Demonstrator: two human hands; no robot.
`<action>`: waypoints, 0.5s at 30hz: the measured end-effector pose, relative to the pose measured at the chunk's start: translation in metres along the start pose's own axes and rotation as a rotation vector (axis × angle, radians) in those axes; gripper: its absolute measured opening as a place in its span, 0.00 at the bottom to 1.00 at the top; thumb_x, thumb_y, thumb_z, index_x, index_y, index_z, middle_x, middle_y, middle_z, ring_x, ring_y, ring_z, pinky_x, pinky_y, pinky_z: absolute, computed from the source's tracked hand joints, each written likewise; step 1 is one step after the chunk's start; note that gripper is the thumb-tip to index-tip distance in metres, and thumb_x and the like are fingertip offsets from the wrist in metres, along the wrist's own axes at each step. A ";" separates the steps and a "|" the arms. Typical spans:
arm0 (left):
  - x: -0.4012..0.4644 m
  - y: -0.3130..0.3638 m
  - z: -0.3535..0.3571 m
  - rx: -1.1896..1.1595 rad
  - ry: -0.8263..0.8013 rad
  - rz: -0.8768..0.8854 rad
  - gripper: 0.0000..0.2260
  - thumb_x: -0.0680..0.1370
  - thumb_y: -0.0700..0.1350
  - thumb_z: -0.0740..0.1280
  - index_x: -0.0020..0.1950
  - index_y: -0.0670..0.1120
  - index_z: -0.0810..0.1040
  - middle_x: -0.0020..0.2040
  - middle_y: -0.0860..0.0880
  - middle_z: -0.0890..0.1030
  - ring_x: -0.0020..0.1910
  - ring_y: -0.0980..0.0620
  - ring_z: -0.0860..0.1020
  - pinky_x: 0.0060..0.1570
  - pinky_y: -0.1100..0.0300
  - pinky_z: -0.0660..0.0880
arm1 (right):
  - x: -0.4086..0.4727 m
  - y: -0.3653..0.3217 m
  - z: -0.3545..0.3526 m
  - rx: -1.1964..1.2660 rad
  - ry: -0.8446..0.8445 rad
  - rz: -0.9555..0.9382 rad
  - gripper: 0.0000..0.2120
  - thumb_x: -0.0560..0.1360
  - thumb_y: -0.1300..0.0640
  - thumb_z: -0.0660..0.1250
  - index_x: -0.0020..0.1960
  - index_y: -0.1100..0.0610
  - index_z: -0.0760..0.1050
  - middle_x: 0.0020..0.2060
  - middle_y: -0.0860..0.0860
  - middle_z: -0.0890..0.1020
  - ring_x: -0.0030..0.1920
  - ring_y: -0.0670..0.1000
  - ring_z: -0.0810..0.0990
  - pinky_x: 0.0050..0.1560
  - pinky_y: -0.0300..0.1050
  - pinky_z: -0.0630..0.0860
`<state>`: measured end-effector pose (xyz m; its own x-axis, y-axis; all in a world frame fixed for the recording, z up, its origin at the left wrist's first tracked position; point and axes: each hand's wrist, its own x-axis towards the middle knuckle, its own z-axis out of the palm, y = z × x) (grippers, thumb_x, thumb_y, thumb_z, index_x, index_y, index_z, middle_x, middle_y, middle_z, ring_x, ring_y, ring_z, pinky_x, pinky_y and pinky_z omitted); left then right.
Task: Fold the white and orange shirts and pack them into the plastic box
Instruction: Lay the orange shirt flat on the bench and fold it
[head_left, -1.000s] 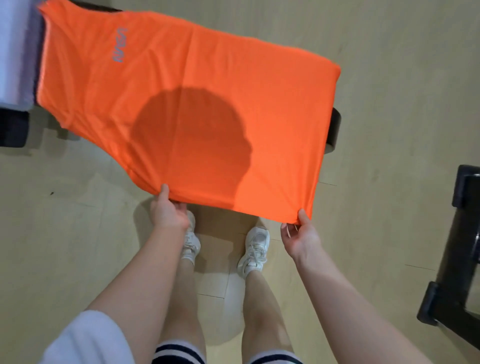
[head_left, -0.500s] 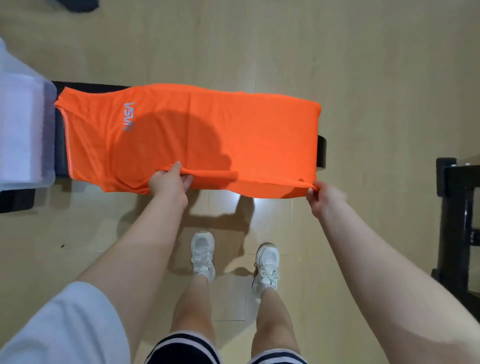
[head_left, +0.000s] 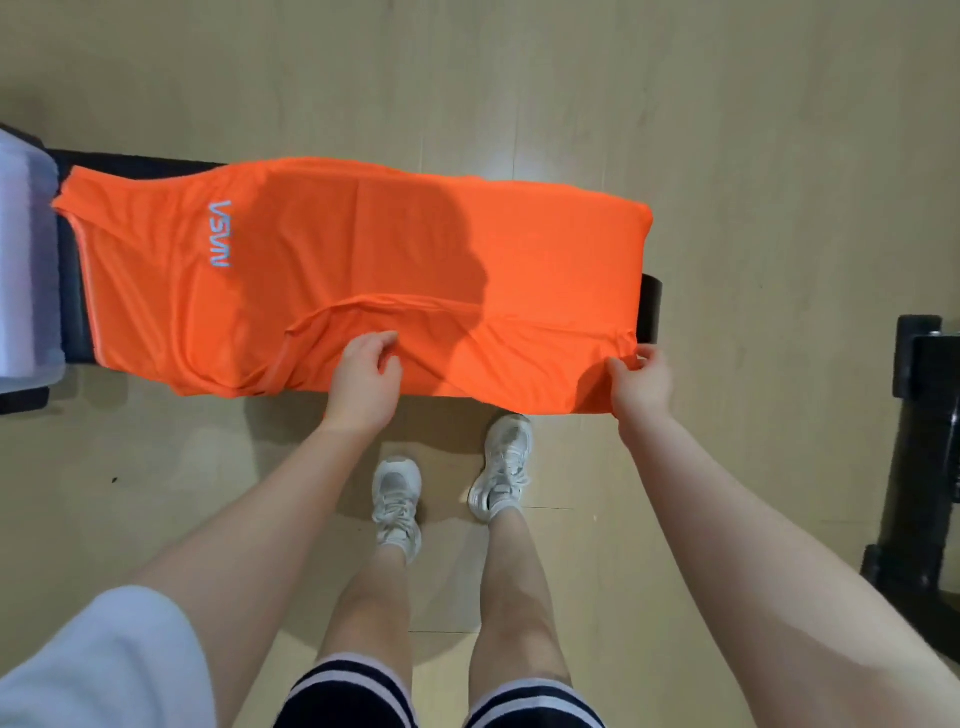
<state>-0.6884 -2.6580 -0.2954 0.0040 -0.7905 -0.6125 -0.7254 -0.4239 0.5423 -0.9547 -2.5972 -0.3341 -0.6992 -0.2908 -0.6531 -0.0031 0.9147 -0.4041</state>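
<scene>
My left hand rests on the near edge of the orange shirt, fingers curled into the cloth. My right hand pinches the shirt's near right corner between thumb and fingers. The shirt lies spread along a black bench, logo toward the left. The plastic box sits at the bench's left end, just beside the shirt.

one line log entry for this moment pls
step: folding orange shirt on black bench | left hand: pinching near edge | right hand: pinching hem corner | plastic box: far left
</scene>
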 end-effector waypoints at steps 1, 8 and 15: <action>-0.001 0.003 0.006 0.048 -0.014 0.013 0.17 0.78 0.38 0.59 0.67 0.41 0.71 0.69 0.42 0.69 0.69 0.46 0.67 0.69 0.60 0.59 | 0.001 -0.002 -0.003 0.001 0.010 -0.001 0.12 0.71 0.55 0.65 0.54 0.53 0.72 0.52 0.55 0.78 0.55 0.59 0.78 0.57 0.60 0.76; -0.027 0.042 0.066 0.232 -0.140 0.096 0.21 0.77 0.39 0.61 0.70 0.48 0.68 0.71 0.43 0.61 0.67 0.44 0.64 0.67 0.55 0.62 | 0.011 -0.006 -0.035 -0.103 -0.055 -0.213 0.07 0.76 0.59 0.60 0.39 0.57 0.71 0.33 0.49 0.75 0.32 0.49 0.73 0.31 0.37 0.69; -0.019 0.071 0.094 0.354 -0.171 0.136 0.25 0.78 0.42 0.60 0.75 0.50 0.58 0.77 0.45 0.51 0.75 0.44 0.52 0.72 0.47 0.57 | 0.028 -0.021 -0.050 -0.048 -0.030 -0.343 0.08 0.75 0.62 0.60 0.39 0.53 0.70 0.40 0.51 0.76 0.43 0.50 0.73 0.47 0.46 0.70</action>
<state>-0.8046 -2.6314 -0.2988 -0.2005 -0.7313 -0.6519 -0.9036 -0.1191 0.4115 -1.0096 -2.6103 -0.3121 -0.6303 -0.5911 -0.5033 -0.2682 0.7742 -0.5733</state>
